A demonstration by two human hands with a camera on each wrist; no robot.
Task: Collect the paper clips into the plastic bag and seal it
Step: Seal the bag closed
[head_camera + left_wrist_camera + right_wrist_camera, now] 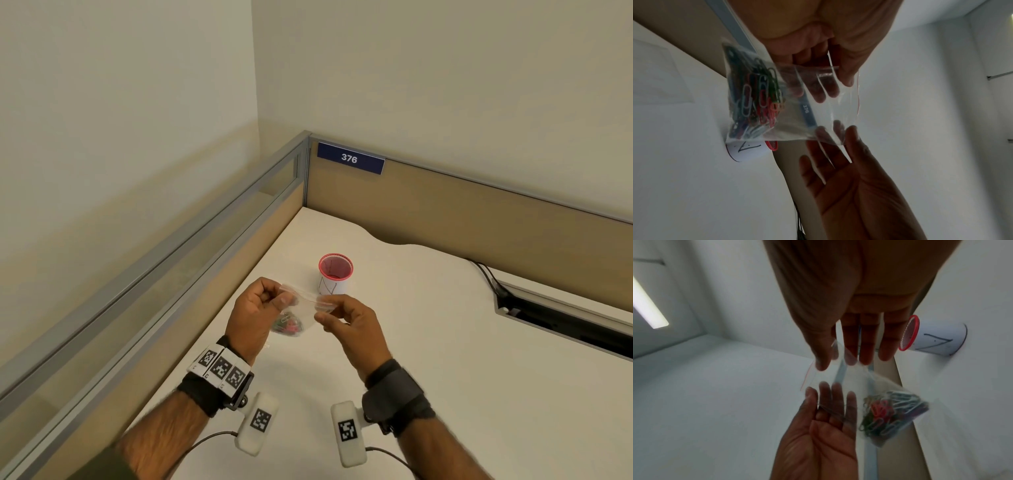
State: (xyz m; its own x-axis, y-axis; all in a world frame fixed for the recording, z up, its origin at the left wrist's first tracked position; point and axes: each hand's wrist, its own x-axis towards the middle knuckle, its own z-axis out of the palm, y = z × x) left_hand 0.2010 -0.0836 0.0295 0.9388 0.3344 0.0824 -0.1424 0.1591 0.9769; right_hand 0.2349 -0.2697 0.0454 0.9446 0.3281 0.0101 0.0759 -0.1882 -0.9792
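A small clear plastic bag hangs in the air above the white desk, stretched by its top edge between both hands. My left hand pinches the left end of that edge and my right hand pinches the right end. Several coloured paper clips sit bunched in the bag's bottom. In the left wrist view the clips fill the lower corner of the bag, whose red-lined mouth runs between the left hand and the right hand. I cannot tell whether the mouth is sealed.
A red-rimmed mesh cup wrapped in white paper stands just beyond the hands. Desk partitions close the back and left sides. A cable slot with black cables lies at the right.
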